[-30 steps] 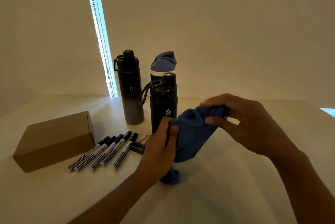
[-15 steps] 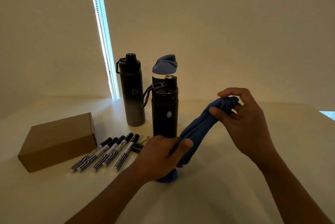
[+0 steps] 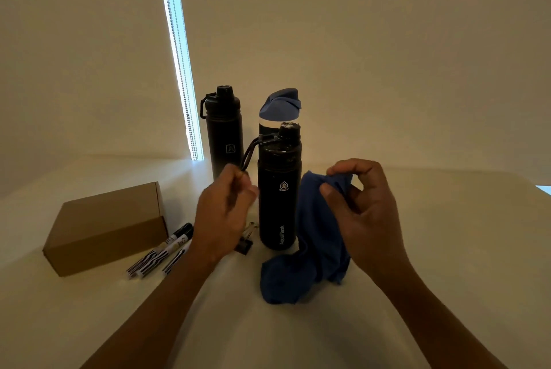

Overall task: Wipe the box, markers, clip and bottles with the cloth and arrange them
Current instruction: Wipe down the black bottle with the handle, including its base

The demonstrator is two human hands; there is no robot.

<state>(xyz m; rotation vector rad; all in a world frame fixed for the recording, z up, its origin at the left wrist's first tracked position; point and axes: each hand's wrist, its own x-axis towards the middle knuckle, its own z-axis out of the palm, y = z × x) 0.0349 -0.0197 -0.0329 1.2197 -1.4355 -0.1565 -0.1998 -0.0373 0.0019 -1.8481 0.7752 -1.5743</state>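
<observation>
pinching crumpled blue cloth [image 3: 311, 237] in right hand [image 3: 369, 219], hanging limp

A closed brown cardboard box [image 3: 104, 228] lies at the left of the worktop [image 3: 453, 219]. Just right of it, black-capped markers [image 3: 167, 252] with striped barrels lie side by side, partly hidden. A black binder clip [image 3: 245, 245] sits between them and the front black AquaFlask bottle [image 3: 278, 198], which is upright and capped. Behind stand a second black bottle [image 3: 225, 136] and a blue-lidded bottle [image 3: 280, 104]. The blue cloth [image 3: 310, 249] hangs pinched in the right hand [image 3: 366, 213], its lower end bunched on the worktop.
</observation>
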